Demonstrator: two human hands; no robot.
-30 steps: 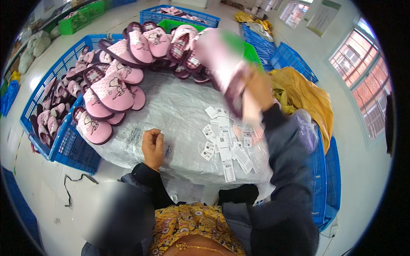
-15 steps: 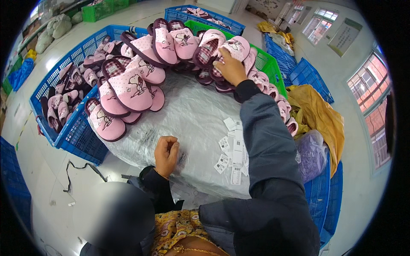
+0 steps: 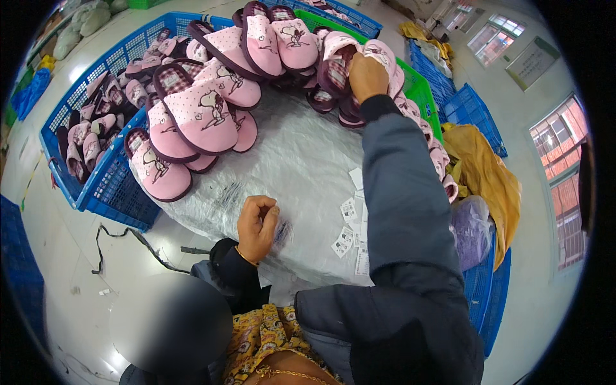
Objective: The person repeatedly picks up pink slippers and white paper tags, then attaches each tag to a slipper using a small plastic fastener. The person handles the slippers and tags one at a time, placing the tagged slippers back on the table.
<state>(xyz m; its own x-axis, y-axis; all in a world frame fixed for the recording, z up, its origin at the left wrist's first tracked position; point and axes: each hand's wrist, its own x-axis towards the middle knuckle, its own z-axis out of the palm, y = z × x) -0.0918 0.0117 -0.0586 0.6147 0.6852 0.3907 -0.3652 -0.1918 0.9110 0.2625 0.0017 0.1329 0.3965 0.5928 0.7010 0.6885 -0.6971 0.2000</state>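
Observation:
At the back right of the wrapped work surface, my right hand is closed on a pink slipper with a dark plum sole and checked lining. Its fingers reach the slipper's opening and are partly hidden. My left hand rests above the near part of the surface, fingers curled into a loose fist with nothing visible in them. White printed labels lie in a loose group by my right sleeve, which covers some of them. More pink slippers with a cartoon dog design are stacked along the left and far edges.
A blue crate full of slippers stands at the left. Behind the far slippers is a green crate. Yellow cloth and a purple bundle in clear plastic lie to the right, over blue crates. A dark strap lies on the floor.
My right hand has gone from lying on top of the slippers to closing at a slipper's opening. The view has shifted a little; my left hand stays curled in nearly the same place.

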